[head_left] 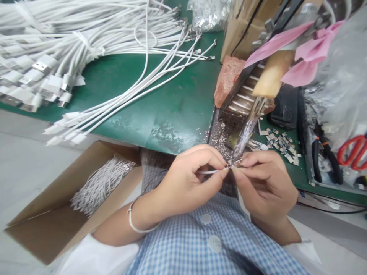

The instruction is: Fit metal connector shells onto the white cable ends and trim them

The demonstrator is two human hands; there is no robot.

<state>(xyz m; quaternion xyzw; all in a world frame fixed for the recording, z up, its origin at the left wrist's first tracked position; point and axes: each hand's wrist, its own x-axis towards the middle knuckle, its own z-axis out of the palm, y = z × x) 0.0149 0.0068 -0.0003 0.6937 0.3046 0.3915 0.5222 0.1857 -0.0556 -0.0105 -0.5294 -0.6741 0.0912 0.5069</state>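
My left hand (192, 179) is closed in a pinch on a white cable (209, 172), close to the cable's end. Facing it, my right hand (266, 183) pinches a small metallic piece (237, 161) between thumb and forefinger. The fingertips of both hands nearly meet, and they partly hide the cable end and the piece. Just above them is the tip of a soldering iron (243, 137) with a wooden handle, mounted pointing down. Small circuit boards (283, 145) lie in a loose pile to the right of the iron.
Bundled white USB cables (94, 42) and several loose cables (129, 93) lie on the green table (177, 110). A cardboard box (37, 225) with more cables stands lower left. A brick (228, 80) is beside the iron. Red-handled scissors (352, 152) and pliers (328, 156) are at right.
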